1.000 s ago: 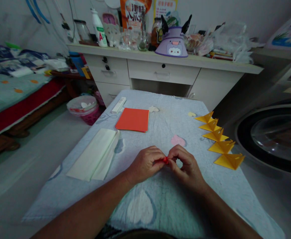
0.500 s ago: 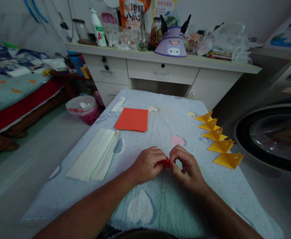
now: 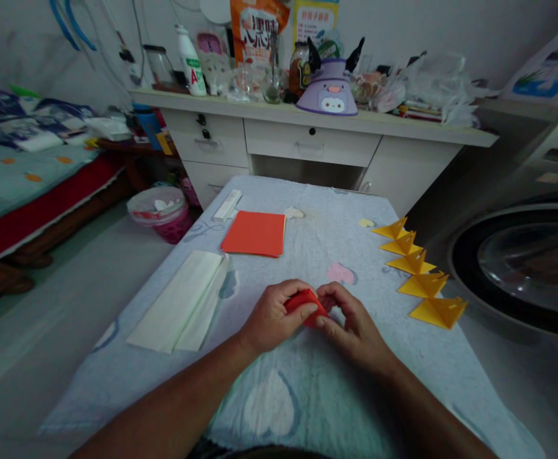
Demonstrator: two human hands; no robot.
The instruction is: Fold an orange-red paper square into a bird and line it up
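Observation:
A small piece of folded red paper point(image 3: 313, 313) is held between my two hands over the front middle of the table. My left hand point(image 3: 276, 317) grips it from the left, thumb lying across its near face. On the other side my right hand point(image 3: 353, 326) pinches its right edge between thumb and fingers. A stack of square red-orange paper point(image 3: 254, 233) lies farther back to the left. Along the table's right side stand several folded yellow paper shapes point(image 3: 423, 284) in a row.
A folded whitish cloth or paper point(image 3: 179, 301) lies on the left of the cloth-covered table point(image 3: 327, 395). A narrow white box point(image 3: 227, 205) is at the back left. Beyond are a drawer desk point(image 3: 307, 137), a pink bin point(image 3: 162, 217) and a washing machine point(image 3: 522, 191).
The red paper has turned in my hands and shows a broader face. My left thumb has moved onto it, and my right fingers have loosened from a tight pinch.

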